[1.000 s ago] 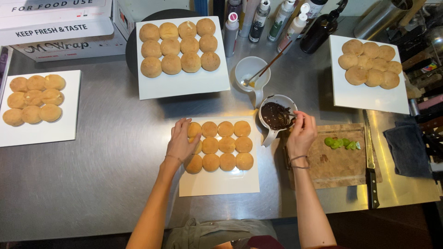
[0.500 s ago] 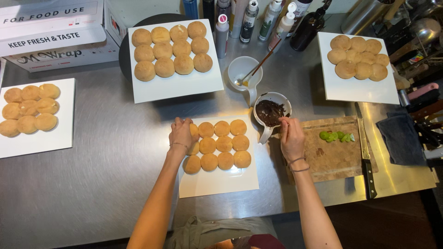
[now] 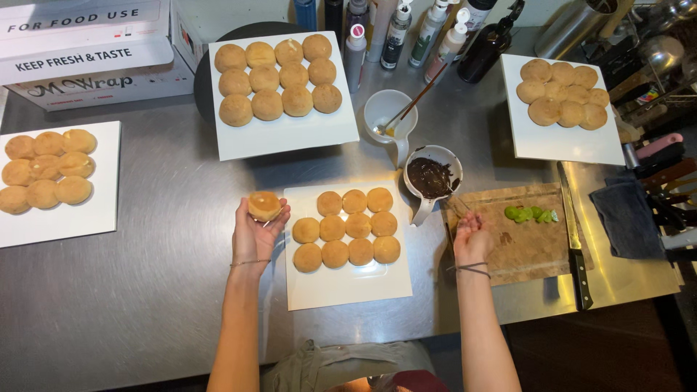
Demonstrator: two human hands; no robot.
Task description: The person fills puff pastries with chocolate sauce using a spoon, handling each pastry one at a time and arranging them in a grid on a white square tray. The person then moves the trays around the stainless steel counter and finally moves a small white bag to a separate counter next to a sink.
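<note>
Half a second ago the left hand (image 3: 258, 234) rested on the corner bun of the block on the middle plate (image 3: 347, 289); now it has lifted that bun (image 3: 265, 205) clear and holds it up over the counter (image 3: 145, 290), just left of the plate. The block now has a gap at its upper left, with ten buns left on the plate. The right hand (image 3: 470, 236) has drawn back from the bowl (image 3: 433, 176) of dark sauce and sits over the cutting board (image 3: 519, 243).

The left hand is palm up, fingers curled around the bun from below, forearm running straight up from the lower edge of the view. The right hand is pinched shut on a thin stick (image 3: 456, 207), whose far end points toward the bowl's rim; whether it touches the sauce I cannot tell. Green slices (image 3: 531, 214) lie on the board beside a knife (image 3: 573, 232).
</note>
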